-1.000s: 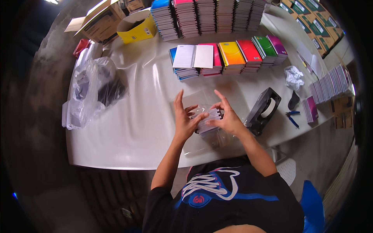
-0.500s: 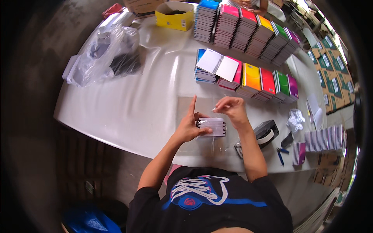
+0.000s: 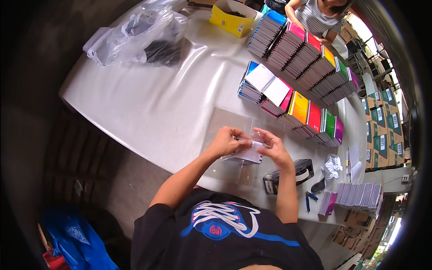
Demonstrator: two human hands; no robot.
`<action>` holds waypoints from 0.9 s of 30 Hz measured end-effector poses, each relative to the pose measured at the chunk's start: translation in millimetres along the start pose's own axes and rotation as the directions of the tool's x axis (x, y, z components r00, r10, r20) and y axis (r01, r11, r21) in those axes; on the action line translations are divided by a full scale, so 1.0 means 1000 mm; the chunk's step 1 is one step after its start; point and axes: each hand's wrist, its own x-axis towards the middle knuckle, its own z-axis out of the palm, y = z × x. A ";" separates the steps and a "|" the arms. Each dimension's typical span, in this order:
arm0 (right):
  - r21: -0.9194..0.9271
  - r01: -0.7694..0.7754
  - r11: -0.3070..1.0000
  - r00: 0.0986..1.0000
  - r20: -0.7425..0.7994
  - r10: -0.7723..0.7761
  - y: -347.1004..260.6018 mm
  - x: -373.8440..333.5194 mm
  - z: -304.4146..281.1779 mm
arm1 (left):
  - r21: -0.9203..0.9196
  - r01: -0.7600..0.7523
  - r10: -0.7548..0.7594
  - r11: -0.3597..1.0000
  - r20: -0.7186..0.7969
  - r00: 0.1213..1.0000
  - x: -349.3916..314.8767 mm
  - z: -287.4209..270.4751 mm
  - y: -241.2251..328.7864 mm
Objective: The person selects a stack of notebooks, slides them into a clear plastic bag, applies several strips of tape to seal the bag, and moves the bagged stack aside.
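A small stack of spiral notebooks with white pages lies on a clear plastic sheet in front of me. My left hand is closed over the stack's far left side, its fingers pinching the plastic film at the top. From the other side, my right hand reaches in with bent fingers, thumb and forefinger closed on the film at the stack's far edge. Both hands hide part of the stack. Beside my right forearm stands a black tape dispenser with a roll of clear tape.
Colourful spiral notebooks stand in two rows of piles, an open one on top. A yellow box and plastic bags sit far left. Blue-handled pliers, crumpled paper and more notebooks lie right. Another person is across the table.
My right hand has come down and left to the stack, and my left forefinger, which pointed up, is now bent onto the film. The whole view has tilted.
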 end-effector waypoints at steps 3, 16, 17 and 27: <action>-0.183 -0.089 0.979 0.995 -0.065 0.078 0.014 0.000 0.003 | 0.058 -0.018 0.022 0.998 -0.074 0.997 0.001 0.002 0.006; -0.752 0.155 0.641 0.882 -0.188 -0.433 0.014 -0.011 0.026 | 0.537 -0.514 0.542 0.669 0.121 0.832 -0.006 -0.006 0.004; -0.792 0.146 0.592 0.869 -0.184 -0.460 0.013 -0.012 0.029 | 0.554 -0.489 0.519 0.674 0.116 0.847 -0.010 -0.005 0.007; -0.984 -0.034 0.176 0.974 -0.071 -0.213 -0.021 -0.066 0.078 | 0.768 -0.578 0.652 0.275 0.293 0.700 -0.038 -0.007 0.006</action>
